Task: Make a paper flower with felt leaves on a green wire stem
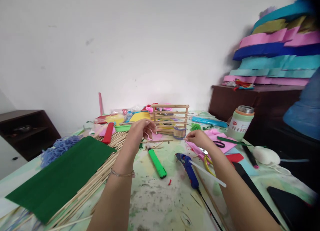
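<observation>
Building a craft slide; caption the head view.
Left hand and right hand near a stick frame, with a blue glue gun nearby.

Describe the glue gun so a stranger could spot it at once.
On the stained table, look right of the bright green tool. The glue gun lies there, left of the yellow-handled scissors. Unlike both, it is dark blue, with a long white stick jutting out and a black cord.

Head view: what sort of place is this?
Probably a craft workspace: a glue gun, loose thin sticks and a green sheet lie on the paint-stained table.
</observation>
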Tool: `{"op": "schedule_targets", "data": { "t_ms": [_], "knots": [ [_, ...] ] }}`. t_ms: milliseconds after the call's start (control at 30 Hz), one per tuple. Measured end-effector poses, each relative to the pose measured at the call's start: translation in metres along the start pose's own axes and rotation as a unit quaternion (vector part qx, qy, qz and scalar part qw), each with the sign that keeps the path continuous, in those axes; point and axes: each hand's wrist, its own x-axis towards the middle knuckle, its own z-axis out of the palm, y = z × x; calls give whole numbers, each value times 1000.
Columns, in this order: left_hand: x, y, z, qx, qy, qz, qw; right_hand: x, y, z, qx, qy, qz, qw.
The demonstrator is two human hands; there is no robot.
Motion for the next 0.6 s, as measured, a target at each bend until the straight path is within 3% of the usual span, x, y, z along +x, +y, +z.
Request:
{"op": "schedule_targets", "data": {
  "t_ms": [167,400,500,600],
  "knots": [
    [0,5,-2,3,41,-6,999,5,5,-3,62,92,-5,994],
    [-4,13,-5,-15,80,12,997,-21,-9,-48,183,280,-49,941],
    [-6,18,-9,-26,77,18,997,-18,-23,-59,179,295,-70,936],
    [-8,22,-15,-44,85,31,995,5,-38,-58,120,255,-76,956]
  ]
}}
